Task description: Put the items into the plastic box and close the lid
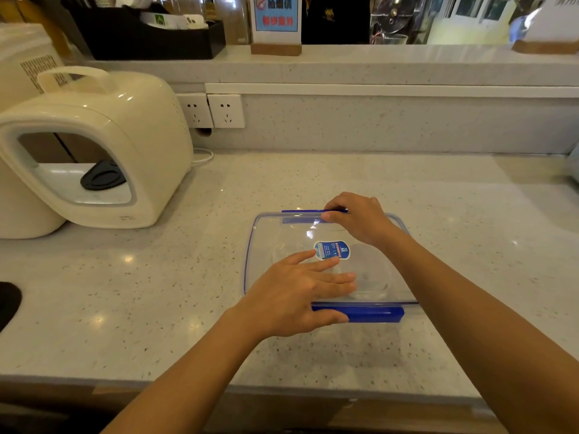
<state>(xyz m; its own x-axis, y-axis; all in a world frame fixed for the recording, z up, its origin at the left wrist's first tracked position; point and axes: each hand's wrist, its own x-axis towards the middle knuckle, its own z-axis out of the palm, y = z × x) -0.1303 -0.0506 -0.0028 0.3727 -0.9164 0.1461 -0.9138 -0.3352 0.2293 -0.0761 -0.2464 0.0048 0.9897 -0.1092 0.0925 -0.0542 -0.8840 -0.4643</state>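
Pressing flat on the clear lid [282, 239], the left hand [291, 296] lies open with its fingers spread across the lid's near half, while its thumb hooks under the near blue clip [372, 314] at the front edge. The right hand [357, 219] reaches to the far side, fingers curled over the far blue clip [300, 212], thumb against the lid's far edge; it grips that clip loosely rather than in a fist. Both bare forearms come in from the bottom of the view.

The lid sits on the plastic box [250, 277], which stands on the pale speckled counter [156, 292] a little right of centre (what lies inside is hard to tell through the clear plastic). A blue and white sticker [332, 249] shows at the lid's middle, just beyond the left fingertips.

Well to the left stands a cream appliance [103, 145] with a handle on top. Behind it, two white wall sockets [213, 110] sit in the backsplash. On the raised ledge beyond are a black tray [150, 39] and a small blue sign [275, 14].
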